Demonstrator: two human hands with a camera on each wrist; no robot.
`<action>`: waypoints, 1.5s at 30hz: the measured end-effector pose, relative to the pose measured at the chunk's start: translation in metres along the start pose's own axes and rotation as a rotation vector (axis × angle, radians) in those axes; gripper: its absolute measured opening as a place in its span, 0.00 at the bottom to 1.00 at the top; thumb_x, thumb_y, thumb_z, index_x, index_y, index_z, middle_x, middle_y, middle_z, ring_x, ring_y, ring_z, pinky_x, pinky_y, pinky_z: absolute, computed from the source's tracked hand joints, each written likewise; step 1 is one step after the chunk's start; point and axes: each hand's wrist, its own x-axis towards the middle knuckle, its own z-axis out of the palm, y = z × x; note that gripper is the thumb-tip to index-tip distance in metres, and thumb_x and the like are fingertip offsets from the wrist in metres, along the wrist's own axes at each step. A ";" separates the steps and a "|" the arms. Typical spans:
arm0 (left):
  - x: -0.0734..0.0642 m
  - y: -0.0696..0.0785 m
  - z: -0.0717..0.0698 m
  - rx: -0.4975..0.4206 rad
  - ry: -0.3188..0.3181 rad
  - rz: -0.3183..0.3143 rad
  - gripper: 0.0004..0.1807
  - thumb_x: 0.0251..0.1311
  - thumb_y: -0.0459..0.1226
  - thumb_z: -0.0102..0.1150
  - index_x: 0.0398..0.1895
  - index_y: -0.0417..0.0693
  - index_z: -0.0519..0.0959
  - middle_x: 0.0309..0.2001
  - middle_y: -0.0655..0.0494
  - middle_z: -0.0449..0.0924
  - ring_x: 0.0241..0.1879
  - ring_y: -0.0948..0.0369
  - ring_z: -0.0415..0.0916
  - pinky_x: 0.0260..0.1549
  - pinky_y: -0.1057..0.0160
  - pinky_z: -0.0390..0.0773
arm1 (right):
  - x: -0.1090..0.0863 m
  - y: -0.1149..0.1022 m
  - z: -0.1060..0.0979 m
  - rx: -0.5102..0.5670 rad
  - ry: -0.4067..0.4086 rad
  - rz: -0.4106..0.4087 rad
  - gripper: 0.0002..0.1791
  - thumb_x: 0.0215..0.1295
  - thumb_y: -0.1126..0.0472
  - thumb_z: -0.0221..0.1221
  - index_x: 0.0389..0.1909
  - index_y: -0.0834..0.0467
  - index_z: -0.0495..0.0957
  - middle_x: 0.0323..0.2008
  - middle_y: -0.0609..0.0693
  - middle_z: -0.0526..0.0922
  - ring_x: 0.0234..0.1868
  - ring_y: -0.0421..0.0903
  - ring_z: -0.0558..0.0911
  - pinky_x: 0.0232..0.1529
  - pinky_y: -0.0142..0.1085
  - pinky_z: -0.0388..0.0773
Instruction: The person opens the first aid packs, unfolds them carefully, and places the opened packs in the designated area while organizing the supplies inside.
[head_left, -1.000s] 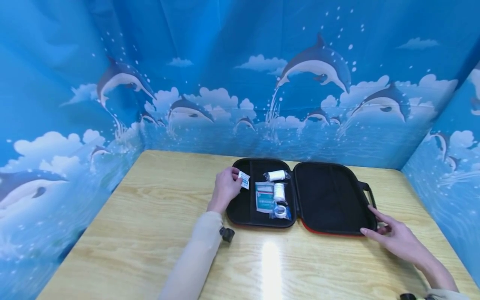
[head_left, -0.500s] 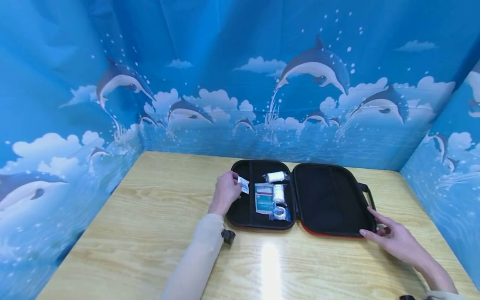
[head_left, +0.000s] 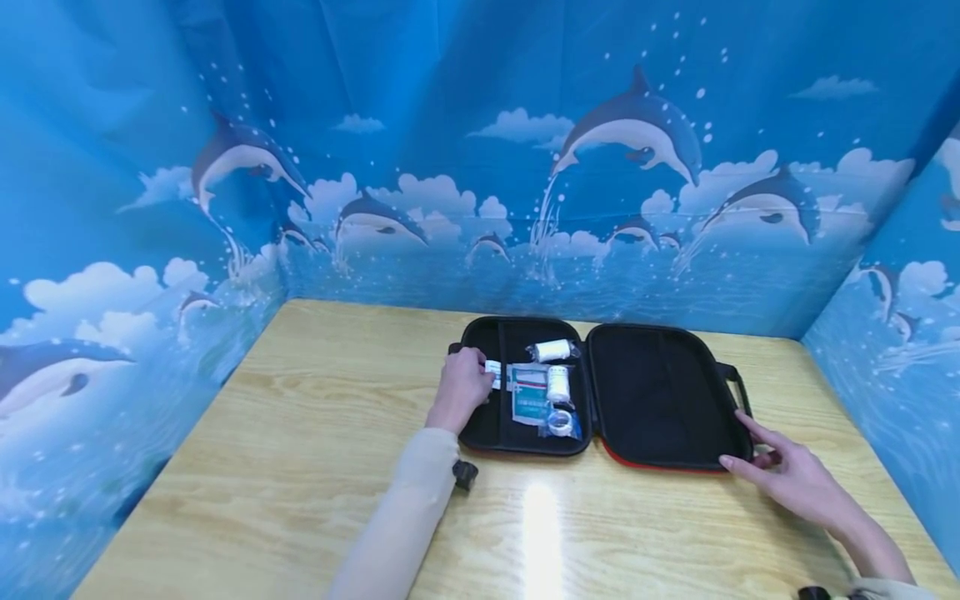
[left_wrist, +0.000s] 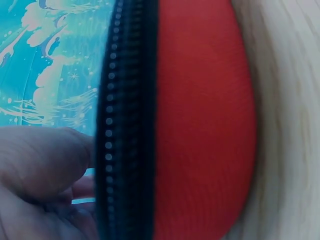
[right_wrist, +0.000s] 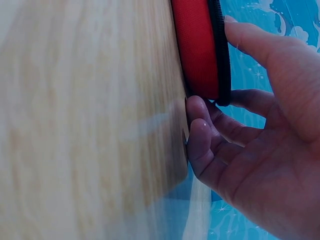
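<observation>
A black-lined first-aid case (head_left: 667, 400) with a red shell lies unfolded on the table. Over its left half, my left hand (head_left: 461, 387) pinches a small white packet (head_left: 492, 372) beside the green-and-white packet (head_left: 529, 400). In the left wrist view, the case's zip edge (left_wrist: 127, 125) hides part of that hand (left_wrist: 40, 175). At the near right corner of the other half is my right hand (head_left: 798, 479). The right wrist view has its thumb on the black rim and its fingers curled round the red side (right_wrist: 197, 50), holding that corner.
Two white rolls, the upper roll (head_left: 553, 350) and lower roll (head_left: 558, 385), are wrapped in clear plastic inside the case. Below them sits a tape roll (head_left: 560, 422) in a blue-tinted wrapper. A carry handle (head_left: 738, 387) sticks out right. The dolphin curtain (head_left: 465, 167) hangs behind the table (head_left: 315, 417).
My left hand has moved slightly right and lower into the case with the small packet, bringing it close to the green-and-white one. The right hand keeps its place at the corner.
</observation>
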 end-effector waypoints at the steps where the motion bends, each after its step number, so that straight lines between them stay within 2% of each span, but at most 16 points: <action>1: 0.000 0.000 0.000 0.006 -0.005 -0.004 0.13 0.65 0.31 0.64 0.50 0.32 0.81 0.38 0.42 0.87 0.16 0.64 0.80 0.23 0.68 0.82 | 0.000 0.000 0.000 -0.001 0.000 0.001 0.48 0.71 0.42 0.62 0.82 0.57 0.51 0.32 0.51 0.77 0.29 0.35 0.70 0.27 0.32 0.64; 8: 0.000 0.003 0.001 0.008 -0.044 -0.035 0.13 0.64 0.32 0.66 0.50 0.35 0.82 0.31 0.49 0.86 0.19 0.63 0.81 0.25 0.66 0.82 | -0.001 -0.002 0.000 0.019 0.006 0.004 0.48 0.70 0.42 0.63 0.81 0.58 0.52 0.29 0.50 0.73 0.27 0.36 0.68 0.25 0.33 0.63; 13: 0.000 0.004 0.003 0.022 -0.056 -0.043 0.14 0.64 0.32 0.66 0.51 0.37 0.82 0.33 0.50 0.88 0.22 0.63 0.82 0.27 0.65 0.82 | -0.001 -0.002 0.001 0.015 0.010 -0.002 0.48 0.70 0.43 0.63 0.81 0.58 0.52 0.29 0.50 0.73 0.28 0.36 0.68 0.25 0.33 0.63; 19: 0.002 0.005 0.004 0.057 -0.074 -0.021 0.14 0.62 0.32 0.64 0.51 0.39 0.84 0.37 0.50 0.87 0.32 0.60 0.81 0.35 0.61 0.82 | 0.000 -0.001 0.001 0.004 0.015 -0.007 0.47 0.70 0.44 0.63 0.81 0.57 0.52 0.31 0.51 0.75 0.28 0.35 0.69 0.27 0.32 0.63; 24: 0.002 0.006 0.005 0.032 -0.097 -0.049 0.14 0.63 0.33 0.64 0.52 0.41 0.85 0.38 0.51 0.87 0.34 0.60 0.82 0.40 0.59 0.83 | 0.001 0.000 0.000 -0.008 0.017 -0.004 0.47 0.70 0.44 0.63 0.81 0.58 0.53 0.31 0.51 0.77 0.29 0.35 0.69 0.27 0.32 0.64; 29: 0.002 0.009 0.006 -0.004 -0.087 -0.076 0.16 0.63 0.33 0.66 0.54 0.42 0.84 0.42 0.50 0.88 0.41 0.58 0.83 0.46 0.56 0.84 | 0.002 0.001 -0.001 -0.012 0.010 0.003 0.48 0.71 0.43 0.62 0.81 0.59 0.52 0.32 0.51 0.77 0.29 0.35 0.70 0.27 0.32 0.65; 36: 0.003 0.010 0.006 -0.014 -0.063 -0.083 0.11 0.61 0.32 0.68 0.46 0.44 0.84 0.36 0.52 0.88 0.36 0.60 0.83 0.40 0.59 0.83 | 0.003 0.000 -0.002 -0.008 0.015 -0.001 0.47 0.70 0.44 0.63 0.81 0.58 0.53 0.31 0.51 0.76 0.29 0.35 0.69 0.27 0.32 0.64; 45: 0.006 0.010 0.002 -0.034 -0.170 -0.069 0.10 0.60 0.29 0.68 0.44 0.43 0.85 0.33 0.52 0.86 0.27 0.61 0.82 0.30 0.64 0.82 | 0.004 -0.001 -0.004 -0.006 0.010 -0.001 0.47 0.70 0.45 0.63 0.81 0.58 0.53 0.30 0.50 0.73 0.28 0.35 0.67 0.27 0.32 0.62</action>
